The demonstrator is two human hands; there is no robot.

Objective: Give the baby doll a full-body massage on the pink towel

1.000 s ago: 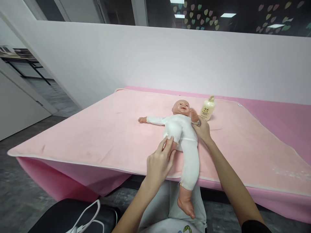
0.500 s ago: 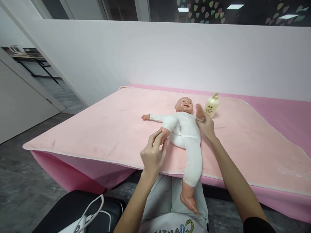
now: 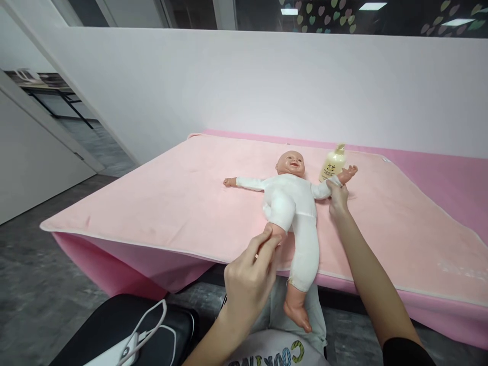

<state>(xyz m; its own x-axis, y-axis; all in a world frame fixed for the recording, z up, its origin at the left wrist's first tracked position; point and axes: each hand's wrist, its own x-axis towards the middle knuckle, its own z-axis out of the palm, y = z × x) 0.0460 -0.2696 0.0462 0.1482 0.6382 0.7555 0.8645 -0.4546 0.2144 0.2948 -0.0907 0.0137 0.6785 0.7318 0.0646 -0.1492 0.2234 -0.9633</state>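
Note:
A baby doll (image 3: 292,195) with a white cloth body lies on its back on a pink blanket (image 3: 183,198), its head toward the wall. My left hand (image 3: 253,269) is closed around the doll's bare lower leg on the left side, and that leg is raised and bent toward me. My right hand (image 3: 338,197) grips the doll's arm near the wrist, stretched out to the right. Its other arm rests outstretched on the left. The doll's straight leg hangs past the blanket's near edge, over my lap.
A pale yellow pump bottle (image 3: 332,162) stands just behind the doll's held arm. A white wall (image 3: 244,81) borders the far side. At the lower left is a black seat (image 3: 114,315) with a white device and cable (image 3: 133,343) on it.
My left hand has brought the doll's leg down toward me and slightly right. With my right hand, the doll's arm has swung outward to the right, in front of the bottle.

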